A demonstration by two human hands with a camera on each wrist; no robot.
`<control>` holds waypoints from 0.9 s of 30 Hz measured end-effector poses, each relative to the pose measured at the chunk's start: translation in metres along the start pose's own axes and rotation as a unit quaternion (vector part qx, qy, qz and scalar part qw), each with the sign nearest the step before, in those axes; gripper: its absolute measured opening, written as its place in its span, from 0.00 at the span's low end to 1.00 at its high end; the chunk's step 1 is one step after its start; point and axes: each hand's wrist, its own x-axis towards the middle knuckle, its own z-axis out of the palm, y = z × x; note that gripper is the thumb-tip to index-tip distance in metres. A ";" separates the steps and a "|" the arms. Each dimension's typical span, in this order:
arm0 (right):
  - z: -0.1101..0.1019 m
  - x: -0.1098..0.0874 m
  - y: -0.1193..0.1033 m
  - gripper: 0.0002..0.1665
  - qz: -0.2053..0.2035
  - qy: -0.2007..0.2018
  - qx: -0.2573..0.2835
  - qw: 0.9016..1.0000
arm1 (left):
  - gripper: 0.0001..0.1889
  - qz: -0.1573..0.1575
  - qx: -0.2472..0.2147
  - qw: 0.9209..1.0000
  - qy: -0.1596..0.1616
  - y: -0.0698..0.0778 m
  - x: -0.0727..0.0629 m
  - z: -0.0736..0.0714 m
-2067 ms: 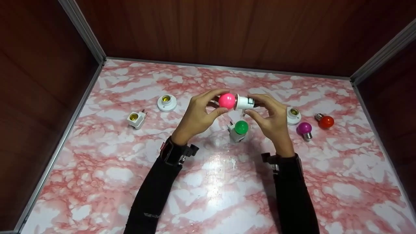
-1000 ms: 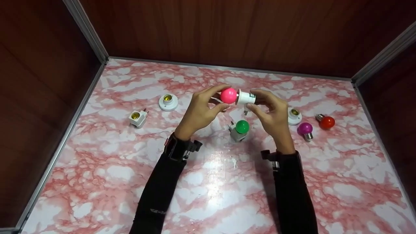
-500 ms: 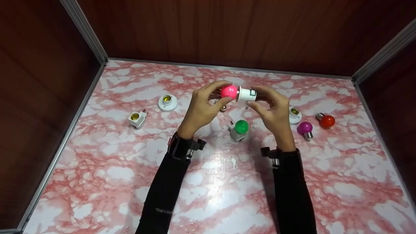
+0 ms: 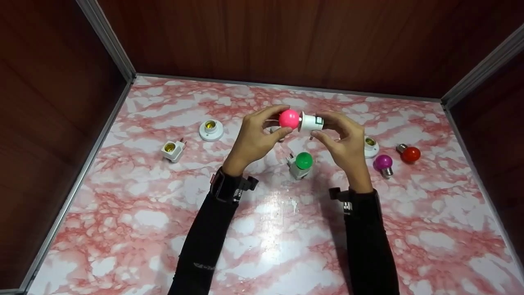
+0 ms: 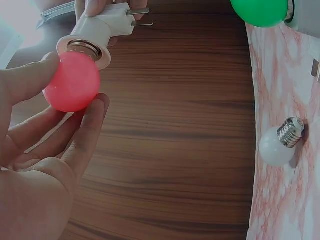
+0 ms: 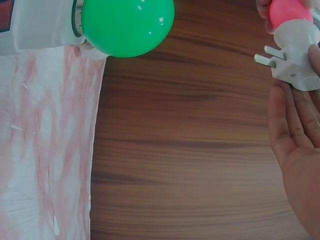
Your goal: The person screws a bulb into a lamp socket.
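Between thumb and fingertips, my left hand [image 4: 256, 135] pinches a round pink light bulb [image 4: 289, 119]. My right hand [image 4: 344, 137] grips a white plug-in lamp socket [image 4: 312, 122] with two flat prongs, raised above the table. The socket's mouth faces the bulb. In the left wrist view the pink bulb's metal screw base [image 5: 85, 48] sits at the socket mouth, part of its thread still showing. Below the hands a green bulb [image 4: 304, 160] is fitted in another white plug-in socket [image 4: 300, 172]. A white bulb [image 5: 278, 145], mostly hidden by my left hand in the head view, lies on the table.
On the left are an unfilled plug-in socket [image 4: 172, 150] and a round white lamp base [image 4: 211, 131]. Right of my right hand lie another lamp base [image 4: 371, 147], a purple bulb [image 4: 383, 162] and a red bulb [image 4: 410, 155]. Brown panels [image 4: 278, 41] enclose the marbled table [image 4: 139, 221].
Both hands have lifted slightly away from me, with the left shifting a little right. The pink bulb stays against the socket, and the left thumb and fingers have shifted slightly on it.
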 end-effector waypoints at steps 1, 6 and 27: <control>0.000 0.000 0.001 0.22 0.001 -0.002 0.000 1.000 | 0.26 0.002 0.000 1.000 0.000 0.000 0.000 0.000; -0.001 0.000 0.005 0.22 0.023 -0.014 0.009 1.000 | 0.25 0.021 -0.004 1.000 -0.001 -0.003 0.000 0.000; 0.002 -0.003 0.000 0.21 0.033 -0.030 0.021 0.999 | 0.22 0.021 -0.028 0.999 -0.019 -0.006 -0.004 -0.006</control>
